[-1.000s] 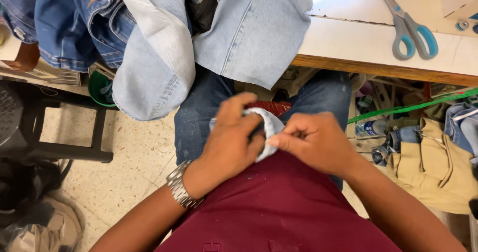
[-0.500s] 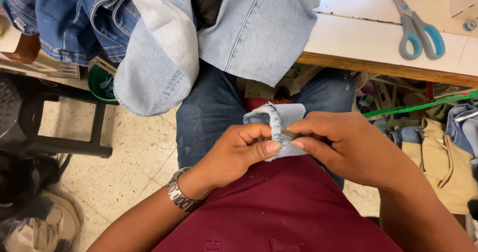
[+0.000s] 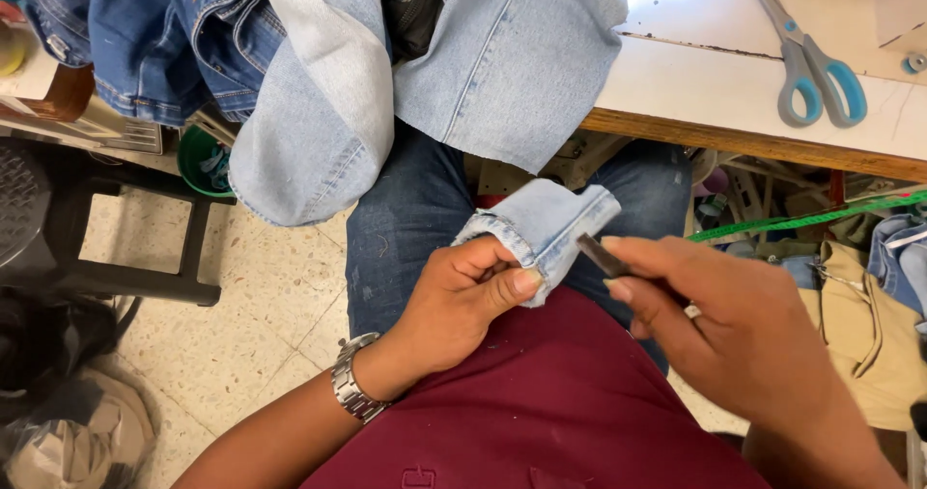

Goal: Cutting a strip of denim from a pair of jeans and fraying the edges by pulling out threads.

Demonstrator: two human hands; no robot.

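1. Denim scrap (image 3: 546, 230), light blue with a folded hem, sits over the person's lap, pinched at its lower corner by the left hand (image 3: 462, 301). Thumb and curled fingers are closed on the cloth.
2. Right hand (image 3: 734, 325) has a small dark flat tool (image 3: 601, 254) clamped between thumb and fingertips, maybe a blade or seam ripper, can't tell for sure. Its tip is just beside the scrap's edge, not clearly touching.
3. What changed: half a second ago both hands were bunched together right on the cloth with the tool buried in it. Now the right hand has pulled off to the side and the scrap is opened out more. My read is that one pass at the seam just ended and the piece is being checked or re-gripped.
4. Going outward: one steel wristwatch (image 3: 355, 391) on the left wrist, maroon shirt below, dark jeans on the legs.
5. Further out: one pair of blue-handled scissors (image 3: 809, 64) on the white table (image 3: 734, 93), and a pile of jeans (image 3: 319, 74) hanging off its edge, at least two, one pale and one darker.
6. One green strap (image 3: 811, 219) runs under the table at right.
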